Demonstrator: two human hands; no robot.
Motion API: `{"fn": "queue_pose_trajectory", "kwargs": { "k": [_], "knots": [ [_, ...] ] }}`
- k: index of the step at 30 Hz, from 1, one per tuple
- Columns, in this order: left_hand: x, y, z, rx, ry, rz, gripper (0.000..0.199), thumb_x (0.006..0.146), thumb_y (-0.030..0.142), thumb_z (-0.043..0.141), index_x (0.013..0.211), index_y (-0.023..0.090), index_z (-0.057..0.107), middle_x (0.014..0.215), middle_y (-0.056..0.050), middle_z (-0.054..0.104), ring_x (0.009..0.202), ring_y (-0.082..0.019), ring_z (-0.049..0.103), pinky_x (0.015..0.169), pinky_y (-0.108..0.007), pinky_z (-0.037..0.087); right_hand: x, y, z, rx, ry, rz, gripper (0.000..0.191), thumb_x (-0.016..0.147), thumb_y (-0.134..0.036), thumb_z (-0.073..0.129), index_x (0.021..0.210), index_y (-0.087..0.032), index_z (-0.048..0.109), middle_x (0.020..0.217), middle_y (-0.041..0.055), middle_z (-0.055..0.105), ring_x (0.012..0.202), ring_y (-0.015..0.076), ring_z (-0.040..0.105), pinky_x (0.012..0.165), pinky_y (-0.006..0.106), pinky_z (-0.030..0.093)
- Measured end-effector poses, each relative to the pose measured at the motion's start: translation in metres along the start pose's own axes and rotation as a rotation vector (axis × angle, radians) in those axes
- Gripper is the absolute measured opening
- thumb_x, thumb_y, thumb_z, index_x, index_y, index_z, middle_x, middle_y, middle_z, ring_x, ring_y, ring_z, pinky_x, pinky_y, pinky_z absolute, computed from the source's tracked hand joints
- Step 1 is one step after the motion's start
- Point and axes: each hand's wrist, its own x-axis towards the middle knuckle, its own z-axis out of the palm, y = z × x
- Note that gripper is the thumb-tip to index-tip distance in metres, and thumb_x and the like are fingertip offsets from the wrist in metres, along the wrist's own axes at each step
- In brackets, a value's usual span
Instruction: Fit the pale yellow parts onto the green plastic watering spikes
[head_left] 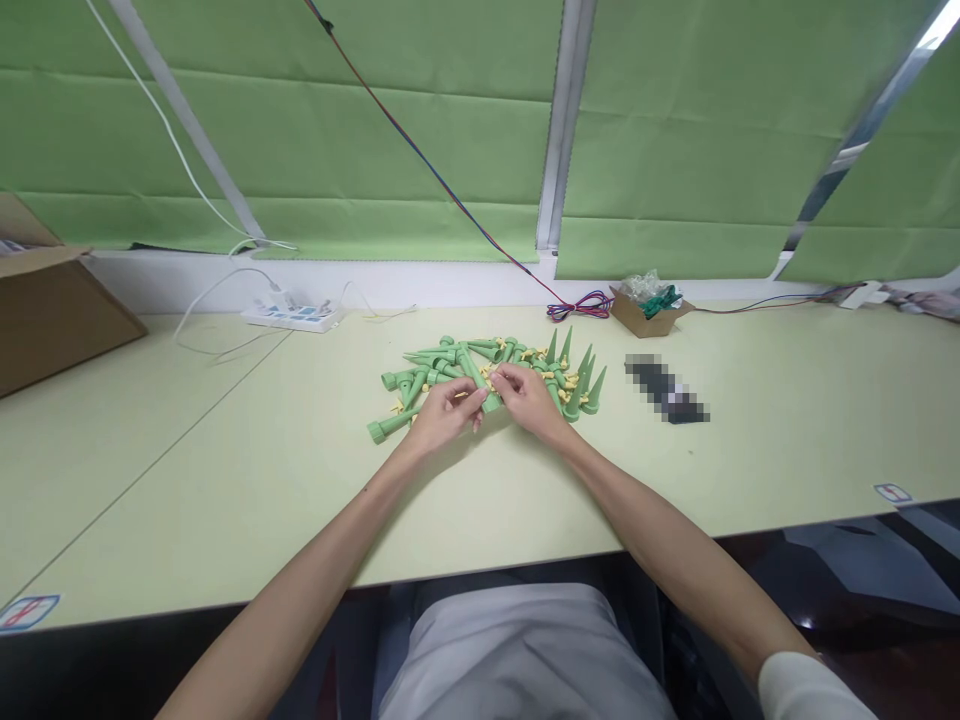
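Note:
Both of my hands meet over the table in front of a pile of green plastic plant watering spikes (416, 352). My left hand (448, 412) is closed around one green watering spike (472, 368), its wide end towards me and its narrow end pointing away. At that spike's side, my right hand (529, 400) is pinched; whatever sits between its fingertips is too small and covered to make out. Small yellow plastic pieces (583, 378) lie mixed among the spikes. To the right of my right hand, several finished-looking cones (596, 390) stand upright, tips up.
A small cardboard box (649, 318) with clear and green plastic stands at the back. Beside it lies a coiled cable (579, 306). A blurred dark object (666, 388) is on the right. At the left are a power strip (292, 317) and a large cardboard box (64, 320).

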Motion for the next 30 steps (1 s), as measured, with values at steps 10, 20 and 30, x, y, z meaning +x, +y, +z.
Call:
{"fn": "queue_pose_trajectory", "kwargs": {
  "k": [10, 20, 30],
  "knots": [
    [0.0, -0.005, 0.004, 0.218, 0.067, 0.095, 0.032, 0.092, 0.041, 0.055, 0.068, 0.02, 0.052, 0.058, 0.001, 0.055, 0.058, -0.016, 0.053, 0.06, -0.029, 0.037, 0.001, 0.004, 0.001, -0.013, -0.002, 0.016, 0.031, 0.092, -0.039, 0.047, 0.066, -0.022, 0.043, 0.059, -0.0033, 0.037, 0.056, 0.0133, 0.035, 0.056, 0.028, 0.026],
    [0.0, -0.014, 0.007, 0.537, 0.163, 0.323, 0.028, 0.094, 0.029, 0.052, 0.068, 0.019, 0.049, 0.07, -0.002, 0.051, 0.066, -0.016, 0.047, 0.065, -0.029, 0.037, 0.002, 0.007, 0.002, -0.065, 0.007, 0.033, 0.031, 0.09, -0.035, 0.047, 0.063, -0.021, 0.04, 0.059, -0.004, 0.034, 0.056, 0.0123, 0.034, 0.056, 0.027, 0.026],
    [0.009, -0.019, 0.01, 0.267, 0.217, 0.149, 0.031, 0.095, 0.046, 0.051, 0.085, 0.018, 0.061, 0.081, -0.004, 0.062, 0.068, -0.017, 0.059, 0.059, -0.027, 0.046, 0.003, 0.001, 0.007, -0.062, 0.096, 0.091, 0.035, 0.092, -0.042, 0.048, 0.064, -0.021, 0.042, 0.054, -0.0049, 0.037, 0.052, 0.0118, 0.033, 0.053, 0.027, 0.026]
  ]
}}
